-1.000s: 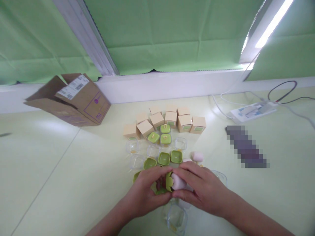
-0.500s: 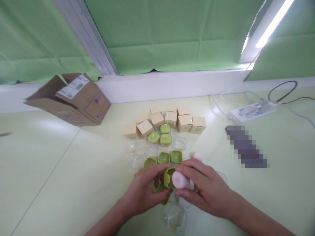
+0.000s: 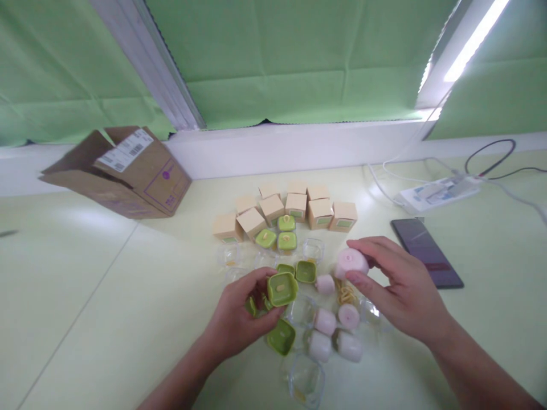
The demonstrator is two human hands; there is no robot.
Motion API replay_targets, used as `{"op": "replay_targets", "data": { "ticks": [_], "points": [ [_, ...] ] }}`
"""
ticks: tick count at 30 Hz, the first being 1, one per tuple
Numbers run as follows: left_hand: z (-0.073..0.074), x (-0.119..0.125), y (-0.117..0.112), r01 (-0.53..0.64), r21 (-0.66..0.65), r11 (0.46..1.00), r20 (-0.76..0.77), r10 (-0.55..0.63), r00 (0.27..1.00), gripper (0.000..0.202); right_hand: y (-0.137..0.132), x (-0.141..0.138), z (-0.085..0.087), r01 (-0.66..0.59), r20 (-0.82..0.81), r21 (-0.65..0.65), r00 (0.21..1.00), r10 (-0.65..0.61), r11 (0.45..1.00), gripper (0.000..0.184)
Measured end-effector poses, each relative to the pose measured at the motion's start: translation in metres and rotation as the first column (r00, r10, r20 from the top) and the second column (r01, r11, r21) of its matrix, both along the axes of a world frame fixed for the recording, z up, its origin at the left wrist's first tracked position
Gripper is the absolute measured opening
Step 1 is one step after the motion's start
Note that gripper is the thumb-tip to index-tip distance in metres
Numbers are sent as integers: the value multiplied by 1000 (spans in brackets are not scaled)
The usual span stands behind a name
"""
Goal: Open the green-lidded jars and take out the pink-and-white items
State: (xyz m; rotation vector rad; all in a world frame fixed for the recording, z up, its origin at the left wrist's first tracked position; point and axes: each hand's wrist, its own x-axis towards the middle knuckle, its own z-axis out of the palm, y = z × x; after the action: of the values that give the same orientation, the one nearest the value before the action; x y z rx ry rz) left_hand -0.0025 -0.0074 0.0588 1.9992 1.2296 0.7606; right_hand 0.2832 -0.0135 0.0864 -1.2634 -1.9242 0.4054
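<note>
My left hand (image 3: pixel 250 316) grips a green square lid (image 3: pixel 282 289), hollow side toward me, with a small yellow piece in its middle. Between the thumb and fingers of my right hand (image 3: pixel 395 279) is a pink cylinder (image 3: pixel 351 263), held above the table and apart from the lid. Several more pink cylinders, such as this one (image 3: pixel 325 322), lie between my hands. Beside them is a bunch of yellow loops (image 3: pixel 347 293). Other green lids (image 3: pixel 306 271) lie hollow side up near my left hand, some partly hidden by it. A clear square container (image 3: pixel 306 380) stands closest to me.
Several small cardboard boxes (image 3: pixel 320 213) stand behind containers with green lids on (image 3: pixel 286 241). A large open carton (image 3: pixel 145 176) is at the back left. On the right are a phone (image 3: pixel 426 250) and a power strip (image 3: pixel 440 193) with cables.
My right hand has moved right and away from the green lid, carrying the pink cylinder. My left hand has turned the lid's hollow side more toward me.
</note>
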Motion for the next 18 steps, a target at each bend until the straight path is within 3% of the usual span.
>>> {"op": "replay_targets", "data": {
  "ticks": [3, 7, 10, 18],
  "points": [
    [-1, -7, 6, -53, 23, 998, -9, 53, 999, 38, 4, 7, -1, 13, 42, -35, 999, -12, 999, 30],
    [-4, -18, 16, -127, 169, 977, -96, 145, 985, 39, 7, 12, -4, 17, 83, -79, 997, -11, 997, 30],
    [-4, -24, 21, -165, 210, 964, -139, 197, 971, 39, 9, 14, -6, 26, 119, -133, 993, -10, 991, 31],
    [-12, -28, 23, -94, 194, 977, -222, 137, 965, 41, 17, 28, -12, 170, 452, -334, 892, -1, 927, 30]
  ]
}}
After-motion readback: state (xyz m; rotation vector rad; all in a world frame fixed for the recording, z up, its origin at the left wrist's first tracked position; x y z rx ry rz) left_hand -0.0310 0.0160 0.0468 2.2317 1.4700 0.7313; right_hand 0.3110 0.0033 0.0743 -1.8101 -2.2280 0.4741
